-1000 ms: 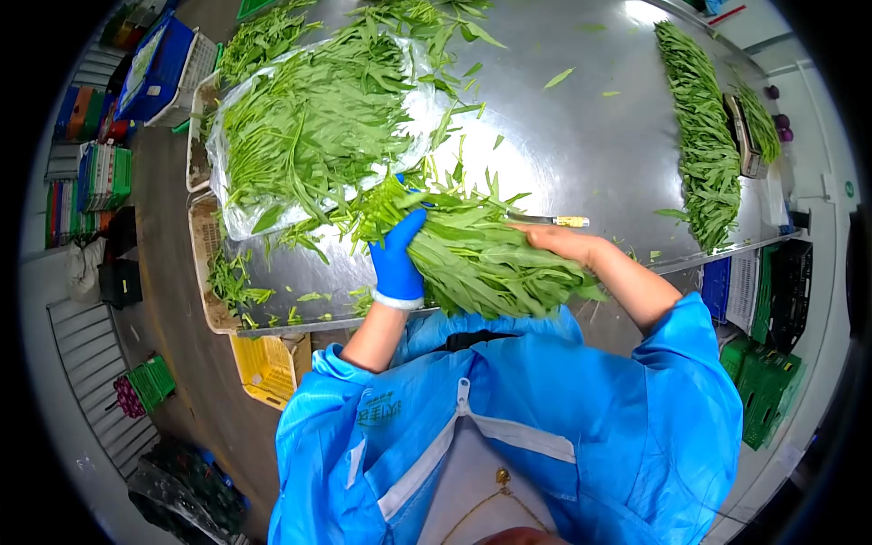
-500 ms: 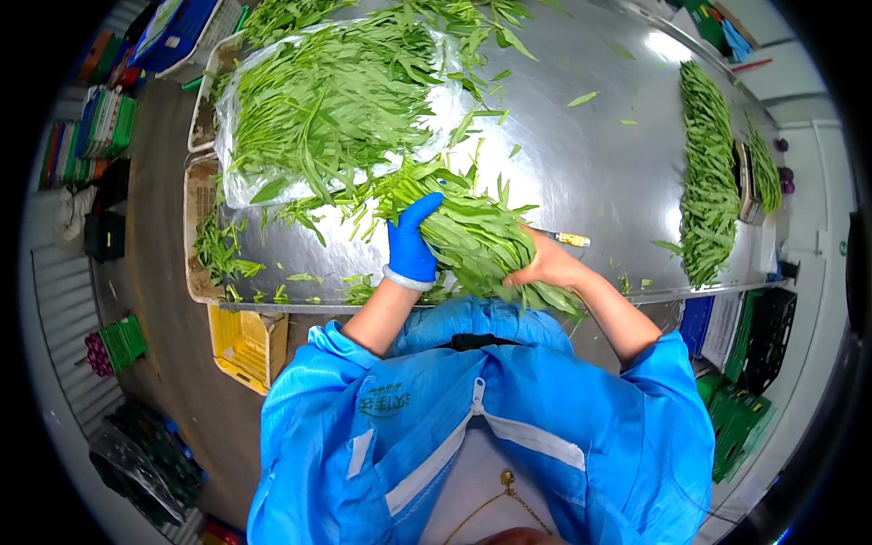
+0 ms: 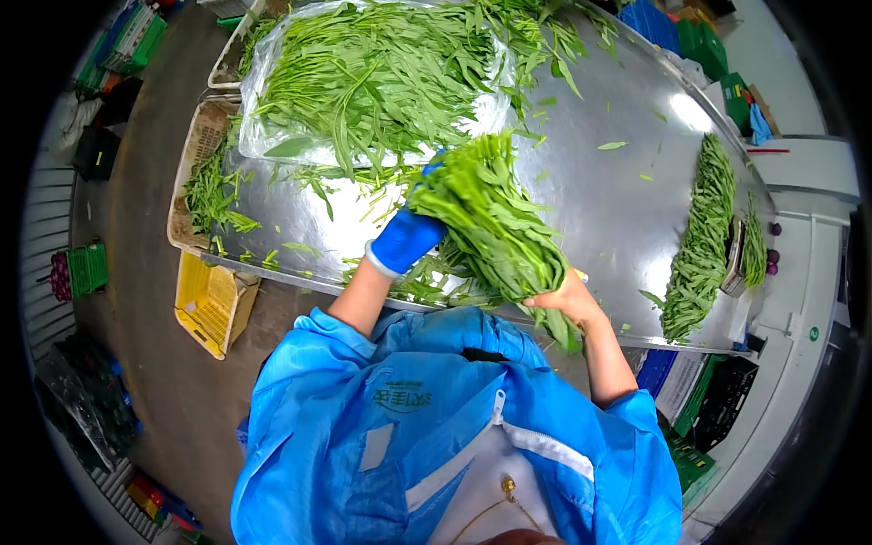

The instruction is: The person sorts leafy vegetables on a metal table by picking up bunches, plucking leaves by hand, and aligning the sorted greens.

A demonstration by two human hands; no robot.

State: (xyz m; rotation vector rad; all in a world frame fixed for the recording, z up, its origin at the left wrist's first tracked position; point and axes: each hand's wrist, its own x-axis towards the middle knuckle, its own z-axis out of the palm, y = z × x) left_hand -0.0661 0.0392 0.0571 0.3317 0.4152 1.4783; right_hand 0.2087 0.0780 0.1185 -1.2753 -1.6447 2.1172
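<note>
My left hand [image 3: 411, 238], in a blue glove, is wrapped round the stem end of a thick bunch of leafy greens [image 3: 495, 213] that looks like water spinach. My bare right hand [image 3: 568, 298] grips the leafy end of the same bunch. The bunch is held slanting above the near edge of the steel table [image 3: 590, 200]. Beyond it, a large heap of the same greens [image 3: 372, 82] lies on a clear plastic sheet [image 3: 263, 132]. Loose leaves and stems are scattered under my hands. A small yellow-tipped object beside my right hand is mostly hidden.
A long row of stacked greens [image 3: 704, 236] lies at the table's right end. Crates [image 3: 186, 222] with leaf scraps stand along the left side, and a yellow crate [image 3: 204, 304] sits below. More crates [image 3: 672, 386] are under the table at right.
The bunch has turned steeper, and its stems are more gathered in my left hand. My right hand still grips the leafy end. The whole view has shifted and rotated slightly.
</note>
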